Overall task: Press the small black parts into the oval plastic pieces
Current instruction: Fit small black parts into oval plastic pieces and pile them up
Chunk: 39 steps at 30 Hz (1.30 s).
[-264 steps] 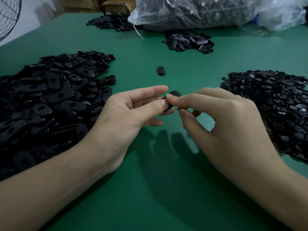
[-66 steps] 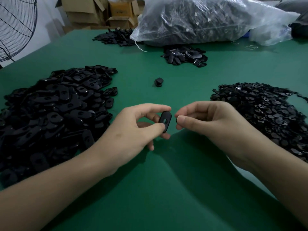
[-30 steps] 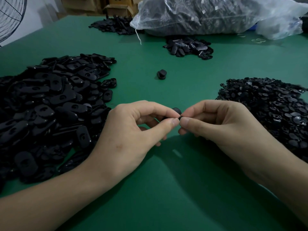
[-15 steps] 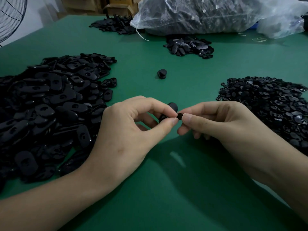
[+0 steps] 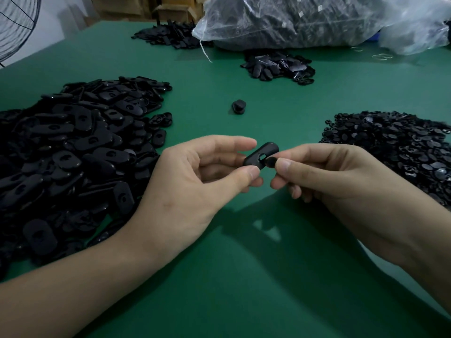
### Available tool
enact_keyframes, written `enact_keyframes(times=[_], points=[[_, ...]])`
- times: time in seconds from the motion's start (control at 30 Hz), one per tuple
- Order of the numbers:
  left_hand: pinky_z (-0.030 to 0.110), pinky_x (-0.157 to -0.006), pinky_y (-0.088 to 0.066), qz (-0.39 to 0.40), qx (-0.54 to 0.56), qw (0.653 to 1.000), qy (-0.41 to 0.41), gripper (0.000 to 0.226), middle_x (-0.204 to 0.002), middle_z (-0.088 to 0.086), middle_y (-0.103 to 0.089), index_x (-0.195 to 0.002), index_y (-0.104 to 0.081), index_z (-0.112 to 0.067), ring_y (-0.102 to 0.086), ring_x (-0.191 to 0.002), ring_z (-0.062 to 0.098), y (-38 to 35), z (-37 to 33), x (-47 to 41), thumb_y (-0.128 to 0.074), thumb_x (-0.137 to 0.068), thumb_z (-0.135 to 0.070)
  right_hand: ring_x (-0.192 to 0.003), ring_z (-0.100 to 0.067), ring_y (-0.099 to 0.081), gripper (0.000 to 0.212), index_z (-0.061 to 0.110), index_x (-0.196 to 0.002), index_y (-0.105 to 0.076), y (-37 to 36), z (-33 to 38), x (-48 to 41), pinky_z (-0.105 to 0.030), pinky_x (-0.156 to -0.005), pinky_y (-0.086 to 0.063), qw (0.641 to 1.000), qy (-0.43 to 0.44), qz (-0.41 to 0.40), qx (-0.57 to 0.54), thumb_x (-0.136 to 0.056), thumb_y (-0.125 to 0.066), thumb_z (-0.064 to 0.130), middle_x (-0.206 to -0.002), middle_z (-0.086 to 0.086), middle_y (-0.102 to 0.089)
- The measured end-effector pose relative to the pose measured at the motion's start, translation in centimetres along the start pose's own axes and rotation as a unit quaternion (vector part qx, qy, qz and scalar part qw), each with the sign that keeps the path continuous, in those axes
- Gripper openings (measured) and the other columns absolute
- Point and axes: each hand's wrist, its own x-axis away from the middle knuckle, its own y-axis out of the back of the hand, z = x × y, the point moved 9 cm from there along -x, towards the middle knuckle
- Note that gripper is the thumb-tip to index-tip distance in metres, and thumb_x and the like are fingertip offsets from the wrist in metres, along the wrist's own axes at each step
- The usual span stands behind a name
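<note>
Left hand (image 5: 195,181) above worktop (image 5: 244,276): thumb and fingers (image 5: 231,142) pinch the oval (image 5: 258,157) by its near end, hole facing up. Right hand (image 5: 341,181): thumb and forefinger pinch the small part (image 5: 270,162), which touches the oval just beside its hole. Oval pile (image 5: 73,147) lies to the left, small-part pile (image 5: 395,147) to the right. Lone piece (image 5: 238,107) sits beyond the hands, bag (image 5: 305,20) at the far edge.
</note>
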Motion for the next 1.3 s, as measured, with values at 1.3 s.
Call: enact_keyframes(times=[1.3], points=[[0.023,-0.077,-0.061,0.024,0.019,0.998,0.061,0.018,-0.088,0.007,-0.08,-0.092,-0.078,-0.013,-0.078,-0.084,0.019,-0.4,1.1,-0.1,-0.079,-0.074,-0.016,-0.063,-0.009,-0.064,0.006,0.035,-0.073,-0.074,0.4,3.5,1.2,-0.022,-0.06,-0.05,0.915,0.167,-0.143,0.339,-0.076,-0.072,0.039,-0.069,0.02,-0.07]])
